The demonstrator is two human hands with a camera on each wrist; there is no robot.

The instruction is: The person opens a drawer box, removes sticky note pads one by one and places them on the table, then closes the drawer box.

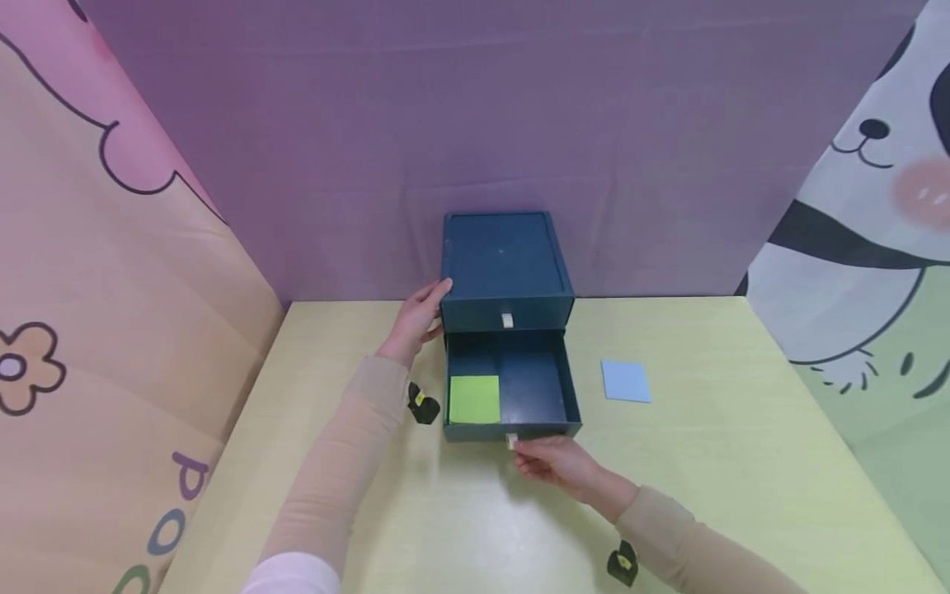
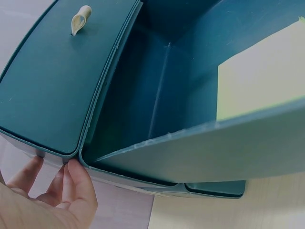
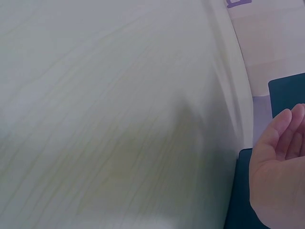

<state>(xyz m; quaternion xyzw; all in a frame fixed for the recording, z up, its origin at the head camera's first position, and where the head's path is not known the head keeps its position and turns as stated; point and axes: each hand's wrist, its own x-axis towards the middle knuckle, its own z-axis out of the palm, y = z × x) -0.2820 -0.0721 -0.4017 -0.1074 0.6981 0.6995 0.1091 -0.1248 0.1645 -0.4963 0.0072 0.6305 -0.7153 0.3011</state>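
Blue paper square [image 1: 627, 381] on the table [image 1: 690, 346], right of the pulled-out drawer [image 1: 534, 392].

In the head view, the tabletop [image 1: 690, 346] is looked down on from above and behind the left fingers [image 1: 439, 292] and right fingers [image 1: 539, 448], facing the purple wall [image 1: 490, 124] past them. The whole drawer box [image 1: 505, 256] is taken in from farther back.

In the left wrist view, the box is seen sideways from very near, with the open drawer [image 2: 195, 86] above and right of the left fingers. The drawer, those fingers and the green note [image 1: 475, 400] are shared with the head view.

In the right wrist view, the tabletop is shown up close, left of the right fingers. Tabletop, right fingers and part of the box are shared with the head view.
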